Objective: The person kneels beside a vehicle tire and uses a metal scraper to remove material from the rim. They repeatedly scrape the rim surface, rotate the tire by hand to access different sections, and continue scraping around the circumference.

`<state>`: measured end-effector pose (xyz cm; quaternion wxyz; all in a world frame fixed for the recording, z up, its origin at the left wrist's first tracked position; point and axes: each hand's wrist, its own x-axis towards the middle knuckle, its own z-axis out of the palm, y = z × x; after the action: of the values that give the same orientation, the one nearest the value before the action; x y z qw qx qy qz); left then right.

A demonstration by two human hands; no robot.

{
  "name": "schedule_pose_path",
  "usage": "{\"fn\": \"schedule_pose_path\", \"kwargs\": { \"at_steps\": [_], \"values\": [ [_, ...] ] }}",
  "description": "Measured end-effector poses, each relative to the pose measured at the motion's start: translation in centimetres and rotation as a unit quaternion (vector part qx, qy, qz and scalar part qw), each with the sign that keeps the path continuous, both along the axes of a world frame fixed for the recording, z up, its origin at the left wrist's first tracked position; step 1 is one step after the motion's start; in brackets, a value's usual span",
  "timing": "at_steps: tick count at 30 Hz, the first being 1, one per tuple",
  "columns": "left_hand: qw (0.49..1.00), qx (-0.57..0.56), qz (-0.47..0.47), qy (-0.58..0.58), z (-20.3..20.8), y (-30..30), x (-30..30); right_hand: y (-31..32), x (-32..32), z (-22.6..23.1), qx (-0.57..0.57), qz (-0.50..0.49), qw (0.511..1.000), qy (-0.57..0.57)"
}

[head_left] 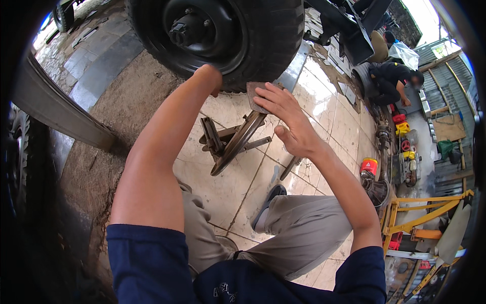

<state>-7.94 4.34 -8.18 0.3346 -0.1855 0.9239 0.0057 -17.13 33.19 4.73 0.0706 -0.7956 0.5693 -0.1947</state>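
Observation:
My right hand lies with its fingers stretched over a rusty square metal plate, its thumb held apart. The plate sits at the upper end of a worn steel piece with a curved edge and side arms, low over the tiles. My left hand reaches to the lower part of a big black tyre; its fingers are mostly hidden behind the wrist. The wheel has a dark rim with a hub and nuts.
A short metal rod is beside my right shoe. A grey post slants at the left. At the right are a red tin, a yellow metal frame, and a crouching person farther back.

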Motion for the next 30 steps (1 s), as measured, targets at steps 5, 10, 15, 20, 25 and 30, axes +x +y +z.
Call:
{"fn": "schedule_pose_path", "kwargs": {
  "at_steps": [5, 10, 15, 20, 25, 30],
  "values": [
    [0.999, 0.021, 0.025, 0.017, 0.3, 0.3, -0.3, -1.2, -2.5, -1.1, 0.004, -0.114, 0.988, -0.101],
    [0.999, -0.016, -0.041, 0.001, -0.5, 0.2, 0.8, -0.1, 0.3, 0.3, -0.019, -0.024, 1.0, -0.001],
    [0.999, -0.019, -0.041, 0.011, 1.4, 1.1, 0.0, -0.3, -0.7, 0.5, -0.009, -0.062, 0.998, 0.011],
    [0.997, -0.017, -0.077, 0.017, -0.8, 1.1, -1.7, 0.0, -0.5, 0.3, -0.009, -0.106, 0.994, 0.001],
    [0.999, 0.002, -0.034, -0.02, -1.9, 0.3, -1.3, 0.4, -0.6, 0.5, 0.007, -0.047, 0.998, 0.033],
    [0.997, -0.059, -0.047, 0.021, -0.1, 0.4, 0.6, -0.1, -0.4, -0.4, -0.015, -0.1, 0.995, 0.012]
  ]
}}
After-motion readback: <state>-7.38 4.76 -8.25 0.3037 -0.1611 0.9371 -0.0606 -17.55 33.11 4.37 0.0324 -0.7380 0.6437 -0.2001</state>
